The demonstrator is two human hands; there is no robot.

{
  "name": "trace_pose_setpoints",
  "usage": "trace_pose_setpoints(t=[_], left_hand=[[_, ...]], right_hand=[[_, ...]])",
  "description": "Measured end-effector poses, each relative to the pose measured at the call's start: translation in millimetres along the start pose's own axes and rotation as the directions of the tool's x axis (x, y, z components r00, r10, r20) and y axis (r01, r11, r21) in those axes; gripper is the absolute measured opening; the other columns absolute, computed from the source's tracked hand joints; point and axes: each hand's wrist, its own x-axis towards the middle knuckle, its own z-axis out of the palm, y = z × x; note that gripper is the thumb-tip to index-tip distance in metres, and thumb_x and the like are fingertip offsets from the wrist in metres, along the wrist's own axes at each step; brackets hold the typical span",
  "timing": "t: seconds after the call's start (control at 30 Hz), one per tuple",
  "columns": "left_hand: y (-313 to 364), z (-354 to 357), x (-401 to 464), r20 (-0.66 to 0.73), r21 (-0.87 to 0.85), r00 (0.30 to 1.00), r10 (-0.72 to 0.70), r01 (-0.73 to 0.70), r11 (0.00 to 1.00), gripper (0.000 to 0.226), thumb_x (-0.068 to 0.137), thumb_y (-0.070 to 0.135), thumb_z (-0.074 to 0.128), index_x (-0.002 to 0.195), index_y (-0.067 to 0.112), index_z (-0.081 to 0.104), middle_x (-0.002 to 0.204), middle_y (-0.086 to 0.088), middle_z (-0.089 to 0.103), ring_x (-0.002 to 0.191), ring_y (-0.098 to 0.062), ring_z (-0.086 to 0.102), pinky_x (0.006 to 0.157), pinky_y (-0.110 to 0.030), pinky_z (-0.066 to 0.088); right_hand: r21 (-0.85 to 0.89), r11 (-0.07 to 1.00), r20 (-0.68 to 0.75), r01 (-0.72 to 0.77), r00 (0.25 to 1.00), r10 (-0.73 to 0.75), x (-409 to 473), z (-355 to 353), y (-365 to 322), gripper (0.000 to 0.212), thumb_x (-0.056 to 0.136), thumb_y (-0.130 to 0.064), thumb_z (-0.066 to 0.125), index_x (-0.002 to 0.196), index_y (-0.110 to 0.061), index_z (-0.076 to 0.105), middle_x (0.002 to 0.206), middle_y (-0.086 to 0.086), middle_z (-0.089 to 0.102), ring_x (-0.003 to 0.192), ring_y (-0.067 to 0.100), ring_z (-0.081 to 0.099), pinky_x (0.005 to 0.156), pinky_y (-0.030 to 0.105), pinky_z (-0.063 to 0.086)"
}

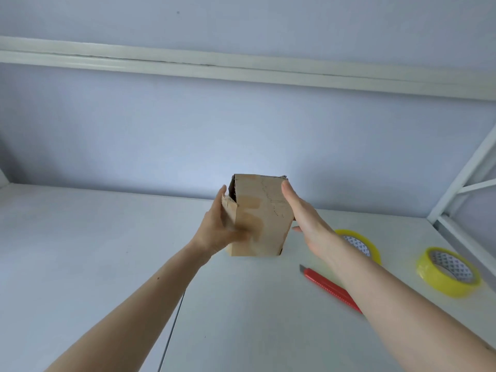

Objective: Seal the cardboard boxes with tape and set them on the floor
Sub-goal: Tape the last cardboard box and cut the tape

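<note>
Item: cardboard box [261,216], small, brown, held just above or on the white table [107,251] near its back edge; contact with the surface cannot be told. Old tape patches show on the near face, with a dotted perforation line toward the right. A side flap at the upper left stands ajar, dark interior visible behind it.

Left hand [222,226]: grips the box's left side, thumb across the near face, fingers wrapped round the loose flap. Slightly blurred.

Right hand [303,213]: flat against the box's right side, fingers straight, pressing rather than curling.

Tools, all lying on the table to the right: first yellow tape roll [361,244], partly hidden behind the right forearm; second yellow tape roll [448,271], farther right; red utility knife [330,287], near the front of the rolls.

Progress, judged: early. The flap is unsealed, no fresh tape is being applied, neither roll is in hand. Closing, taping and lowering to the floor remain.

Writing: none legible. The roll cores carry a small repeating printed pattern only.
</note>
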Motion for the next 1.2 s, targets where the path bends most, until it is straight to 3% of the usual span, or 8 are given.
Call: trace_pose_setpoints(t=[0.13,0.23,0.4,0.53,0.67,0.9,0.97,1.2], left_hand=[[8.4,12.2,3.1,0.023,-0.047,0.999,0.037,-0.036,0.998,0.129,0.063,0.007,0.095,0.158,0.042,0.015,0.151,0.021,0.039,0.123,0.014,0.049,0.085,-0.006,0.048],[10.3,16.0,0.1,0.019,-0.137,1.000,0.008,-0.005,0.991,0.126,0.056,0.041,0.092,0.155,0.055,0.014,0.150,0.026,0.035,0.136,-0.011,0.047,0.092,-0.024,0.051],[7.9,23.0,-2.9,-0.063,-0.231,0.997,-0.051,0.036,0.972,0.091,0.070,0.086,0.056,0.151,0.054,0.030,0.153,0.015,0.031,0.141,-0.004,0.037,0.119,-0.049,0.032],[-4.3,33.4,-4.9,-0.106,-0.221,0.988,-0.116,0.090,0.971,0.066,0.082,0.068,0.052,0.144,0.058,0.030,0.129,0.016,0.038,0.132,-0.008,0.042,0.121,-0.047,0.030],[-18.8,35.8,-9.6,-0.113,-0.185,0.989,-0.095,0.073,0.980,0.080,0.079,0.042,0.064,0.144,0.058,0.021,0.124,-0.005,0.040,0.134,-0.017,0.042,0.109,-0.035,0.043],[-29.9,39.0,-12.3,-0.074,-0.141,0.995,-0.063,0.052,0.989,0.081,0.093,0.016,0.068,0.146,0.057,0.021,0.121,-0.004,0.036,0.082,0.022,0.051,0.072,-0.010,0.050],[-27.9,39.6,-13.8,-0.101,-0.116,0.992,-0.070,0.058,0.992,0.079,0.097,0.009,0.063,0.146,0.057,0.023,0.117,0.002,0.035,0.091,0.017,0.051,0.075,-0.011,0.049],[-12.4,40.6,-9.2,-0.289,-0.013,0.956,-0.047,0.045,0.999,0.077,0.060,0.060,0.066,0.132,0.048,0.042,0.124,0.011,0.041,0.127,-0.010,0.041,0.104,-0.038,0.044]], right_hand=[[0.108,0.992,0.013,0.057,0.998,-0.059,2.5,-11.0,2.0,0.090,0.072,-0.092,0.046,0.143,-0.037,0.042,0.140,-0.017,0.052,0.127,0.007,0.050,0.106,0.045,0.043],[0.131,0.987,0.032,0.089,0.995,-0.094,2.2,-13.9,6.4,0.086,0.073,-0.091,0.047,0.146,-0.045,0.039,0.148,-0.023,0.045,0.137,0.005,0.042,0.116,0.044,0.034],[0.113,0.985,0.001,0.130,0.991,-0.131,-6.4,-7.6,18.0,0.064,0.096,-0.067,0.043,0.152,-0.039,0.033,0.152,-0.022,0.032,0.134,-0.003,0.029,0.105,0.026,0.021],[0.053,0.992,-0.081,0.112,0.991,-0.108,-9.5,3.6,38.6,0.040,0.102,-0.050,0.045,0.137,-0.033,0.051,0.141,-0.014,0.037,0.126,0.003,0.039,0.102,0.026,0.030],[0.015,0.997,-0.148,0.078,0.986,-0.075,-8.0,9.9,61.6,0.026,0.102,-0.030,0.051,0.128,-0.030,0.054,0.141,-0.008,0.037,0.127,0.009,0.045,0.101,0.029,0.038],[-0.012,0.998,-0.184,0.062,0.981,-0.063,-13.7,12.6,81.4,0.028,0.100,-0.018,0.053,0.124,-0.033,0.051,0.136,-0.010,0.037,0.120,0.007,0.049,0.094,0.026,0.041],[-0.034,0.997,-0.179,0.070,0.981,-0.075,-13.8,13.1,81.8,0.027,0.100,-0.021,0.053,0.124,-0.033,0.051,0.135,-0.008,0.037,0.117,0.007,0.052,0.088,0.022,0.043],[-0.171,0.977,-0.296,0.130,0.939,-0.177,-10.7,-31.7,92.4,0.030,0.095,-0.032,0.065,0.123,-0.022,0.060,0.128,-0.007,0.059,0.120,0.007,0.056,0.099,0.026,0.042]])
